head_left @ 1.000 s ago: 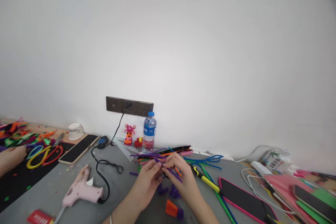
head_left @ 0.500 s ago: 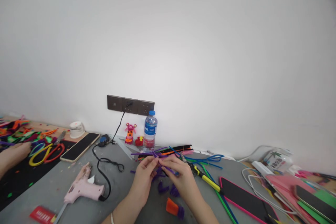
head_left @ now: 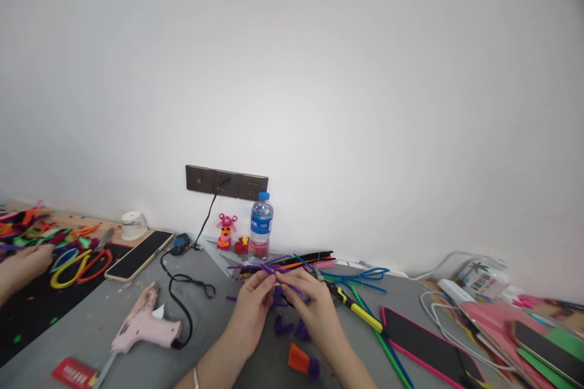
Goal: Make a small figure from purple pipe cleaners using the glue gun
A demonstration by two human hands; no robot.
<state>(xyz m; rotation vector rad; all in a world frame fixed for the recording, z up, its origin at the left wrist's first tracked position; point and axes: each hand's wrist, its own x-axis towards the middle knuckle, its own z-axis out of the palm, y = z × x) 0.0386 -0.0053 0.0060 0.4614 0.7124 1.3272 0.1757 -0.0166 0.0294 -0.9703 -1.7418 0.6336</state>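
My left hand (head_left: 252,299) and my right hand (head_left: 306,295) meet in front of the water bottle, thumbs and fingertips pinched together on a purple pipe cleaner (head_left: 269,268). A short end of it pokes out above the fingertips; the rest is partly hidden by the hands. Just below them on the grey table lie curled purple pieces (head_left: 283,325) and an orange-and-purple piece (head_left: 299,358). Behind the hands is a bundle of black, orange and pink pipe cleaners (head_left: 314,258). To the right of my right hand rests a yellow-and-black tool (head_left: 365,314).
A pink glue gun (head_left: 146,325) with a black cord lies left, near a phone (head_left: 139,255). The bottle (head_left: 261,225) stands by small pipe-cleaner figures (head_left: 225,233). A pink-edged tablet (head_left: 429,346) lies right. At far left, another person's hand (head_left: 27,264) is near scissors (head_left: 82,270).
The purple pipe cleaner between my fingertips has tilted flatter, pointing more to the left. My hands stay almost in place.
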